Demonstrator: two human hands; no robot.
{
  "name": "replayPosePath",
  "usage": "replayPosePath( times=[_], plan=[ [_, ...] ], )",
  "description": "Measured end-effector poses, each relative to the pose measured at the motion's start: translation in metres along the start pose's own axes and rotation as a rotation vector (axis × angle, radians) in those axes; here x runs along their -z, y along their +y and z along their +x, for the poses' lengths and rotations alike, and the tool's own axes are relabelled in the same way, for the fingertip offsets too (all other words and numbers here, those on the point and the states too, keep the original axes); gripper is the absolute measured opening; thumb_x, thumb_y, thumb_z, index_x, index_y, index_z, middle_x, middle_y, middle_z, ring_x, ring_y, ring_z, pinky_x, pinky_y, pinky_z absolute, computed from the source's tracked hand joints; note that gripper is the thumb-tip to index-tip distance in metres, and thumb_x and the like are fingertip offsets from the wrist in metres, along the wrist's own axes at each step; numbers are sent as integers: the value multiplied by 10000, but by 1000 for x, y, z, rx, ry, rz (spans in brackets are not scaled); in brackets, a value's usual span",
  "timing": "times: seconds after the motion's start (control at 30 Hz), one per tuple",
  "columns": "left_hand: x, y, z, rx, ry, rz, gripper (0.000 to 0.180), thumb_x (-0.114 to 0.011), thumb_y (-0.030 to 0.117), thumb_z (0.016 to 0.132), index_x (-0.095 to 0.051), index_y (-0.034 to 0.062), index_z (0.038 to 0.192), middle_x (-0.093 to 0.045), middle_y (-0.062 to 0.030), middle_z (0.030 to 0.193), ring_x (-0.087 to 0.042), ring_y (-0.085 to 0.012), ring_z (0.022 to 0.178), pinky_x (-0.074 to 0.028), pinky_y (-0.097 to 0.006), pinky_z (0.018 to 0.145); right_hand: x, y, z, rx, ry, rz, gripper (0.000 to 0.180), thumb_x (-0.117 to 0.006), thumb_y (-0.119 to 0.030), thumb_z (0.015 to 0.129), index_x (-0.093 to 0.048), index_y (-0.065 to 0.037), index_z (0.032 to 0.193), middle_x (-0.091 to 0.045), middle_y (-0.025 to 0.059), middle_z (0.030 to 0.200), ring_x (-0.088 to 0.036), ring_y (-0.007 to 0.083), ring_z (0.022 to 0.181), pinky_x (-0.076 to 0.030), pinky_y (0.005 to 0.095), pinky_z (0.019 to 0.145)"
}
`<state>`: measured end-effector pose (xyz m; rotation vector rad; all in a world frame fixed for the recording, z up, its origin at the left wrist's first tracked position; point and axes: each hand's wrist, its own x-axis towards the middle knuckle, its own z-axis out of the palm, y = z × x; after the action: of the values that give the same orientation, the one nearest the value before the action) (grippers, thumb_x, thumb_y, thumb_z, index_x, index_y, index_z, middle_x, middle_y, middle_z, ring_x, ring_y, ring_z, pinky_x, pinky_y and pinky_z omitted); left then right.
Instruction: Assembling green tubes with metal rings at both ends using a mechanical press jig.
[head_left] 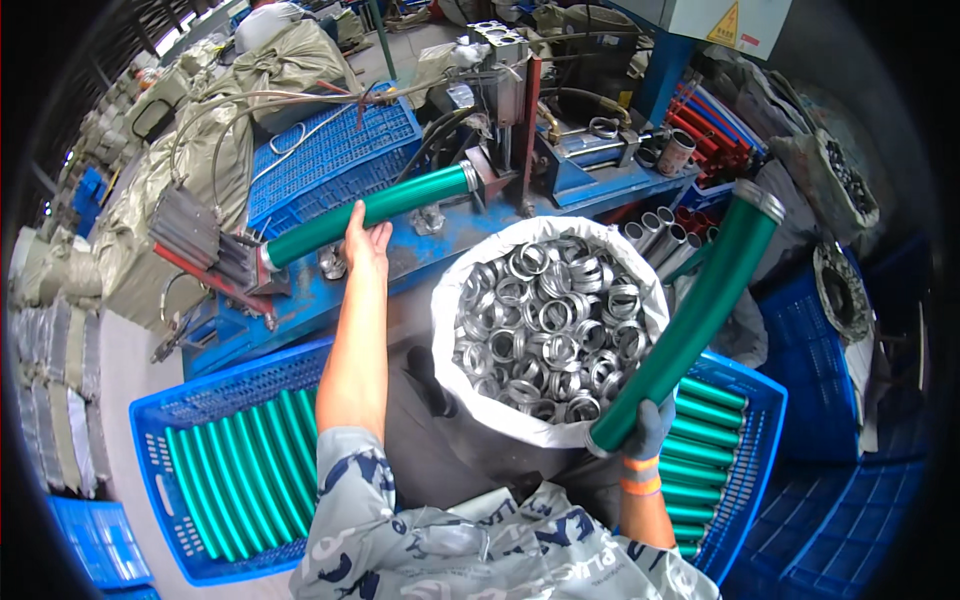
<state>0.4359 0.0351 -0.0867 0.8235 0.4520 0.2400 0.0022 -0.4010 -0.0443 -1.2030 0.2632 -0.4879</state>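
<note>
A green tube (400,197) with a metal ring on each end lies between the two metal heads of a blue bench machine (430,245). My left hand (366,240) is at its middle, thumb against the tube and fingers curled beneath. In my gloved right hand (650,428) is a second green tube (705,315), gripped near its lower end and tilted up to the right. A metal ring (760,198) caps its upper end. Between my arms stands a white sack (455,375) full of loose metal rings (555,316); the second tube crosses its right rim.
A blue crate (150,425) of green tubes sits lower left, another blue crate (765,420) lower right. Behind the machine lies an upturned blue crate (335,155). Metal tubes (655,235) and red tubes (700,130) are stacked right. Stuffed sacks (150,230) line the left.
</note>
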Motion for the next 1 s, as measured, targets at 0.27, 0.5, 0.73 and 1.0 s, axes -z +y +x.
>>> replayPosePath(
  times=[0.27, 0.5, 0.73, 1.0],
  plan=[
    [5, -60, 27, 68, 141, 30, 713, -992, 396, 989, -705, -84, 1432, -778, -276, 1357, -809, -453, 1204, -697, -558, 1061, 39, 11, -16, 34, 42, -132, 1032, -929, -566, 917, -558, 87, 1625, -748, 135, 1161, -756, 233, 960, -650, 380, 834],
    [13, -41, 35, 81, 230, 84, 977, -1024, 458, 932, -559, -111, 1576, -700, -359, 1485, -791, -513, 1266, -690, -621, 1034, 32, 31, -2, 31, 14, -58, 921, -913, -550, 947, -625, 87, 1546, -777, 136, 1205, -766, 225, 974, -650, 369, 837],
    [15, -33, 12, 107, 132, 182, 872, -938, 532, 992, -631, -73, 1538, -757, -330, 1417, -818, -468, 1237, -684, -562, 1000, 29, -7, -20, 38, 72, -80, 820, -892, -482, 999, -622, 66, 1546, -776, 182, 1251, -782, 242, 979, -671, 385, 855],
    [59, -42, 94, 70, -125, 119, 753, -901, 468, 987, -624, 89, 1575, -792, -220, 1283, -792, -458, 981, -653, -582, 874, 196, -98, -116, 280, 491, -384, 478, -740, -35, 1058, -642, 20, 1522, -785, 131, 1226, -792, 221, 1027, -682, 366, 867]
  ],
)
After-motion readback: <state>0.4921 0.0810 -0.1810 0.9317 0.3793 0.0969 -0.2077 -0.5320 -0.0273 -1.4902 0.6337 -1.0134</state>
